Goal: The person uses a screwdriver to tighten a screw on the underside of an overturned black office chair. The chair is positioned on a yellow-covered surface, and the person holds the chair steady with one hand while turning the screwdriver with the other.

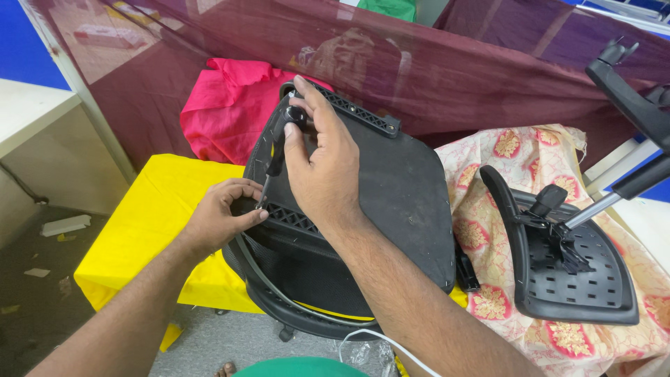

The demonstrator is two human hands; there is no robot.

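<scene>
A sheer maroon curtain (447,63) hangs across the back, with a blue wall (21,42) showing at the upper left. A white desk (31,112) stands at the left edge above a grey floor (42,279) littered with paper scraps (64,225). A yellow cloth (150,223) covers a low surface, a pink cloth (223,105) lies bunched behind it, and a cream floral cloth (530,160) spreads to the right. The light is even and bright.
</scene>
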